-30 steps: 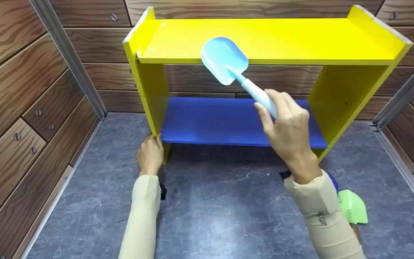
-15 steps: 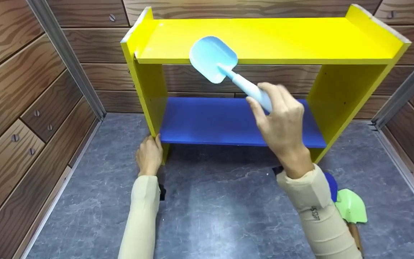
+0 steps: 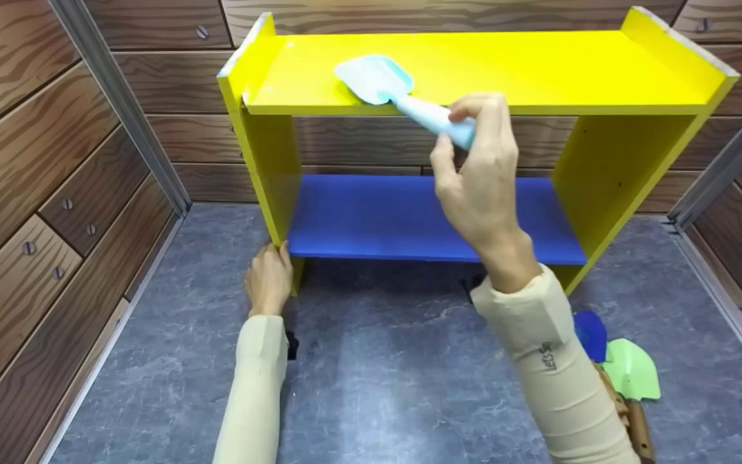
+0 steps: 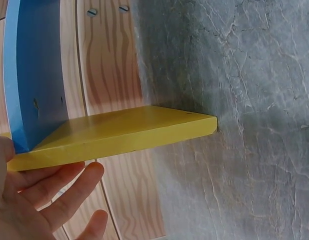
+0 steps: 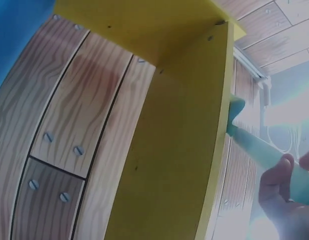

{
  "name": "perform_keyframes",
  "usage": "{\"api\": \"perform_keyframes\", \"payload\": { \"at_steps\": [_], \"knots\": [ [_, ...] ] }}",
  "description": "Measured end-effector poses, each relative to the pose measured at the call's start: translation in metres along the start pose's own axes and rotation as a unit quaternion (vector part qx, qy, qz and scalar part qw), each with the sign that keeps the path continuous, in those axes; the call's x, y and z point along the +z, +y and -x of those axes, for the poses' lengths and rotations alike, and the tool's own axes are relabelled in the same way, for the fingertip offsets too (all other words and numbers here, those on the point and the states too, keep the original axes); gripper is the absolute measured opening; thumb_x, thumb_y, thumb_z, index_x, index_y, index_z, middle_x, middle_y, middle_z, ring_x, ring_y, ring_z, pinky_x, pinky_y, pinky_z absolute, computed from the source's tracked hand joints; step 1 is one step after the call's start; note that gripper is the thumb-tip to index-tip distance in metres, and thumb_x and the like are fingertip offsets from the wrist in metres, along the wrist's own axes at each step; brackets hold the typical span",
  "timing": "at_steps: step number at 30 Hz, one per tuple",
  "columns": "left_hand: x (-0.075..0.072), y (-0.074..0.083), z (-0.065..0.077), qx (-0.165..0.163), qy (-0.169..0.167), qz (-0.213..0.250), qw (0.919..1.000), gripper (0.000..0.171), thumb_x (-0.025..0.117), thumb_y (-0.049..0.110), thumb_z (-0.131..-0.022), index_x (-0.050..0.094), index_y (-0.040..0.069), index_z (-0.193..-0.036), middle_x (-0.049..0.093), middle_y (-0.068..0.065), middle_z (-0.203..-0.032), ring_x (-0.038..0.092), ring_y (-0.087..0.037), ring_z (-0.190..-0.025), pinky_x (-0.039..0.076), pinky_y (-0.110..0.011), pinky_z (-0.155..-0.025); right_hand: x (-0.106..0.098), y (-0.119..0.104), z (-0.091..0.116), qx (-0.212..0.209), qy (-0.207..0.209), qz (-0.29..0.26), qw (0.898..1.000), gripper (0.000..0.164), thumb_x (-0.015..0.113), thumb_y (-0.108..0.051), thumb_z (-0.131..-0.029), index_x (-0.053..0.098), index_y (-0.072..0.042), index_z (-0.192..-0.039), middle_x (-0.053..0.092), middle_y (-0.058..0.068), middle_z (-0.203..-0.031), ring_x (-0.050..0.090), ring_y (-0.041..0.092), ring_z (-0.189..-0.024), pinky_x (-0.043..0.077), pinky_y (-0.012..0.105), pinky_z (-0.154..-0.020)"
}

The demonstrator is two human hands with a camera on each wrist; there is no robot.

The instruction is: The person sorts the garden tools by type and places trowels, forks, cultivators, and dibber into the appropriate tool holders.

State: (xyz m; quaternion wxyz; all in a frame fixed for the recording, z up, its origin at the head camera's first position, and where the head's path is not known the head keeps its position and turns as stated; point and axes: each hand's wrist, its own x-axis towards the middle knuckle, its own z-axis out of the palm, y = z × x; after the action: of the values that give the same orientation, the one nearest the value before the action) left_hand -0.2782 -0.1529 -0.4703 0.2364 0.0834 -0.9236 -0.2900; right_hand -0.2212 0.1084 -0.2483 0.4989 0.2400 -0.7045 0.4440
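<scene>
A light blue toy shovel [image 3: 374, 78] is in my right hand [image 3: 484, 174], which grips its pale handle between thumb and fingers. The shovel's blade is over the left front part of the yellow top board [image 3: 506, 67] of a small shelf unit; whether it touches the board is hard to tell. My left hand [image 3: 268, 278] holds the front edge of the yellow left side panel, beside the blue lower shelf [image 3: 384, 216]. In the left wrist view, the thumb lies above the yellow panel [image 4: 119, 135] and the fingers [image 4: 77, 192] below it.
Right of my right sleeve, a green shovel [image 3: 632, 370] with a brown handle and a blue shovel [image 3: 591, 335] lie on the grey floor [image 3: 371, 386]. Wood-patterned walls [image 3: 49, 161] stand behind and on both sides of the shelf unit.
My right hand has moved up and leftward, bringing the shovel from in front of the top board's edge to over the board, its blade tilted flatter. My left hand stays put.
</scene>
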Motion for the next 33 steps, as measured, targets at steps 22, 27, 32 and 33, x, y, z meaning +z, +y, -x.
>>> {"api": "perform_keyframes", "payload": {
  "at_steps": [22,27,32,33],
  "knots": [
    [0.002,0.0,-0.001,0.015,0.001,0.0,0.9999,0.039,0.052,0.025,-0.107,0.065,-0.008,-0.091,0.067,-0.028,-0.091,0.065,-0.053,-0.082,0.049,-0.062,-0.071,0.066,0.006,-0.01,-0.099,-0.069,-0.089,0.989,0.022,0.064,0.002,-0.097,0.062,0.011,-0.117,0.064,0.023,-0.116,0.062,0.028,-0.108,0.046,0.032,-0.099],
    [0.003,-0.003,0.003,0.006,-0.014,0.002,0.9999,0.038,0.051,0.025,-0.107,0.065,-0.007,-0.092,0.067,-0.027,-0.091,0.066,-0.053,-0.083,0.049,-0.062,-0.071,0.08,0.005,-0.013,-0.08,-0.116,-0.06,0.988,0.023,0.063,0.002,-0.098,0.062,0.012,-0.118,0.063,0.024,-0.119,0.061,0.03,-0.111,0.043,0.027,-0.101],
    [0.002,-0.003,0.001,0.005,-0.011,-0.001,0.9999,0.038,0.051,0.025,-0.108,0.065,-0.007,-0.092,0.067,-0.028,-0.091,0.066,-0.052,-0.083,0.049,-0.062,-0.071,0.088,0.002,-0.02,-0.071,-0.161,-0.005,0.984,0.025,0.063,-0.005,-0.1,0.065,0.006,-0.122,0.065,0.018,-0.124,0.06,0.028,-0.113,0.039,0.026,-0.102],
    [0.002,-0.002,-0.001,0.01,-0.011,-0.002,0.9999,0.039,0.05,0.025,-0.108,0.065,-0.007,-0.092,0.067,-0.028,-0.091,0.066,-0.052,-0.083,0.049,-0.062,-0.071,0.089,0.001,-0.023,-0.065,-0.168,0.009,0.983,0.025,0.063,-0.007,-0.1,0.065,0.005,-0.122,0.065,0.017,-0.125,0.06,0.027,-0.115,0.039,0.028,-0.101]
  ]
}}
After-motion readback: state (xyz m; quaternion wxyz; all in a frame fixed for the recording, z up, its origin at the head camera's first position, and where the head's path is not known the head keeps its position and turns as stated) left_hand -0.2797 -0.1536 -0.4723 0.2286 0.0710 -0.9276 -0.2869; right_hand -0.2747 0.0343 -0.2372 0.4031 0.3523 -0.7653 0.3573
